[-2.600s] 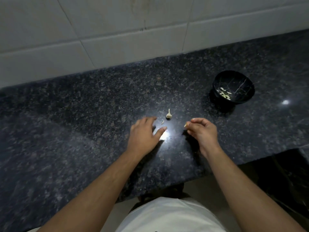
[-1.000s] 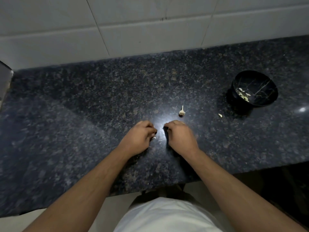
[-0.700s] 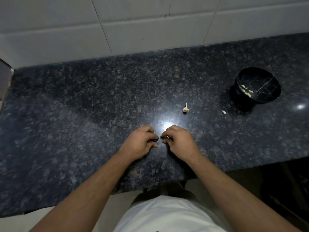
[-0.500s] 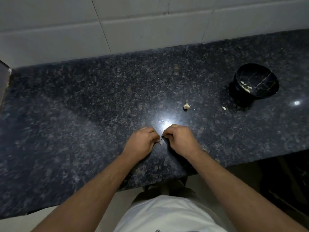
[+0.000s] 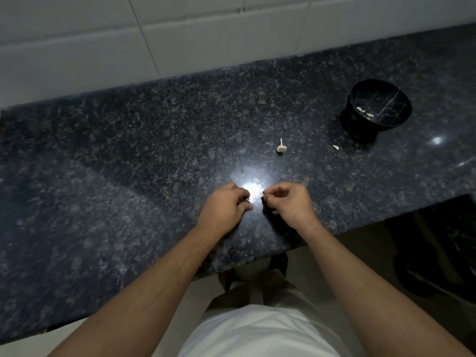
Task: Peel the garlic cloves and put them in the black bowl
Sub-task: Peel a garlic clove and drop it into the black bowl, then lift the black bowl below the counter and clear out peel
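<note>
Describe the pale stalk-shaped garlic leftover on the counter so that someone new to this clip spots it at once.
Start at the black bowl on the right of the dark granite counter. Left of it lie two pale bits; the garlic stem is the farther, larger one, with a thin stalk sticking up, unlike the small flat scrap beside the bowl.

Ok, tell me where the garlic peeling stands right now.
Done: a few pale peeled cloves lie in the black bowl. In hand: the left hand and right hand work close together with curled fingers; what they pinch is too small to make out. Left: one pale piece lies on the counter near the bowl. The garlic stem core looks stripped.
</note>
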